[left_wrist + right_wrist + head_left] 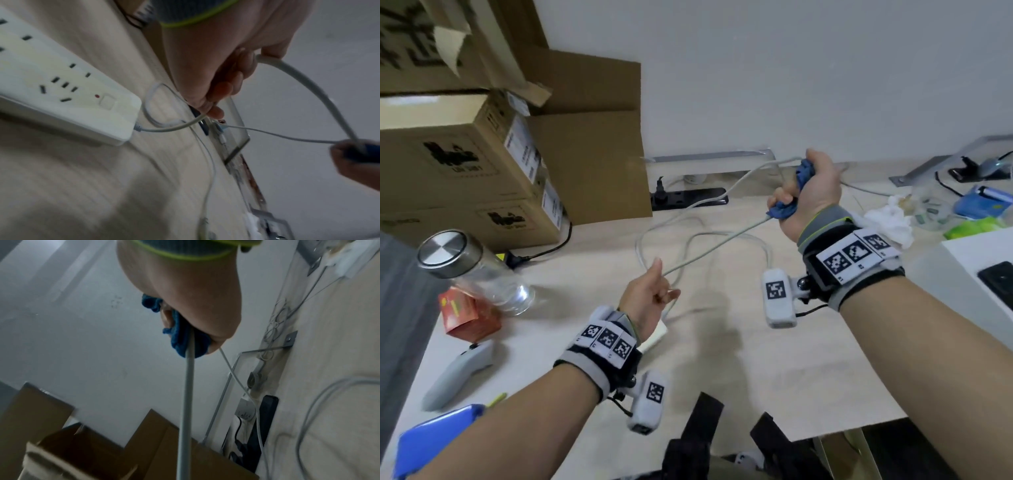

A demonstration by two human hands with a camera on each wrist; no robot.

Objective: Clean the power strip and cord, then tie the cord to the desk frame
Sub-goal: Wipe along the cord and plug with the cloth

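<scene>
A white cord runs taut between my two hands above the desk. My left hand pinches it low near the desk, its fingers curled round it. Higher and farther back, my right hand grips a blue cloth wrapped round the cord. The white power strip lies flat on the desk under my left wrist, mostly hidden in the head view. Slack cord loops lie on the desk between the hands.
Cardboard boxes stand at the back left, with a black power strip beside them by the wall. A glass bottle and red box lie at left. Tissue and clutter sit at right.
</scene>
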